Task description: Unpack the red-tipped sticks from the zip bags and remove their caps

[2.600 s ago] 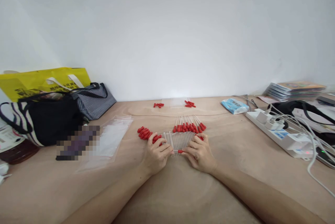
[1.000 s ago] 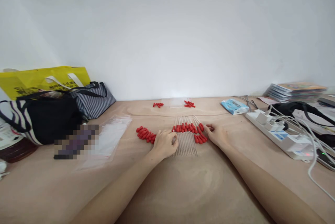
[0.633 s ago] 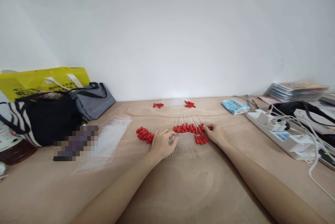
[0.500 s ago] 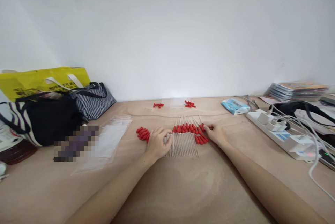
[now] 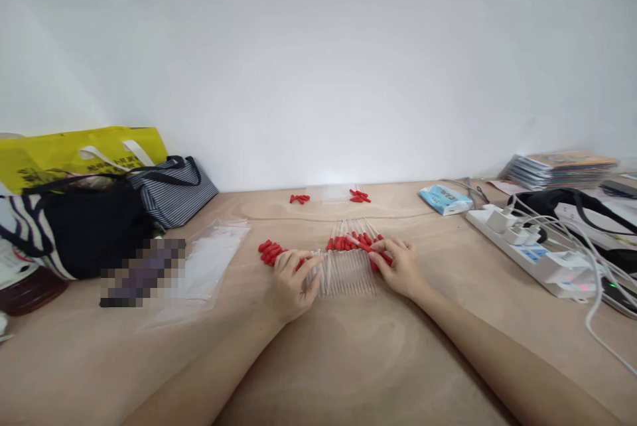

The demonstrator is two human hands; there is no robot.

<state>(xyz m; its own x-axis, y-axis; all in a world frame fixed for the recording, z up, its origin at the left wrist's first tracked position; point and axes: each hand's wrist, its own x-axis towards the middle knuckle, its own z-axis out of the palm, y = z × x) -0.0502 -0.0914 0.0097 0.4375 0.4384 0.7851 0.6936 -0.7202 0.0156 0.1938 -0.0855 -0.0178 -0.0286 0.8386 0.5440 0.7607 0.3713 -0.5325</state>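
Note:
Between my hands lies a row of thin clear glass tubes on the wooden table. Just behind it, a line of droppers with red rubber bulbs has its pale tubes pointing toward the wall. My right hand pinches a dropper by its red bulb, its tube slanting up and left over the line. Some loose red bulbs are partly hidden under these fingers. My left hand rests at the row's left end, thumb and forefinger apart beside the tubes. A pile of loose red bulbs sits beyond its knuckles.
Clear plastic bags lie to the left, near a black bag and a striped bag. Further red-bulbed pieces lie near the wall. A tissue pack and a power strip with cables are on the right.
My right hand has moved left and now holds a dropper over the line. My left hand has shifted slightly left, its thumb and forefinger further apart.

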